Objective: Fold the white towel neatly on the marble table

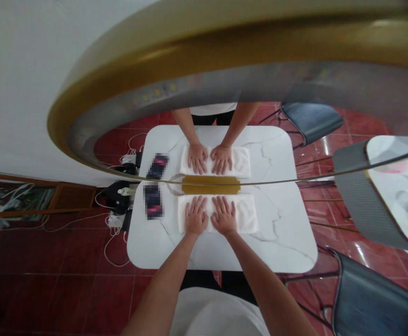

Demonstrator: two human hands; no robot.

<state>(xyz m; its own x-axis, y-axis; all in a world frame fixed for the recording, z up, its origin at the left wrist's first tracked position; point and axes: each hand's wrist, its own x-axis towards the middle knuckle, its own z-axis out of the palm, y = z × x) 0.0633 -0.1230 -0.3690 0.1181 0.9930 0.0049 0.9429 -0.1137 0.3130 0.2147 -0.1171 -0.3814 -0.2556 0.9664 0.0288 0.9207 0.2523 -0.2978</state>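
Note:
A folded white towel (247,213) lies lengthwise across the marble-patterned white table (288,242). My left hand (196,215) rests flat on its left half, palm down with the fingers spread and pointing away from me. Close beside it, my right hand (224,215) presses flat near the towel's middle, fingers also spread. The two thumbs point at each other with a small gap between. Neither hand grips anything. Just beyond the towel sits a gold mirror base (211,185). A large gold-framed mirror (176,56) rises above it and reflects the hands, towel and table.
A dark, pixelated phone-like object (153,202) lies on the table's left side. Cables and a white power adapter (116,220) hang at the left edge. A dark chair (372,294) stands at lower right, with a grey chair (361,200) and another white table (407,186) beyond.

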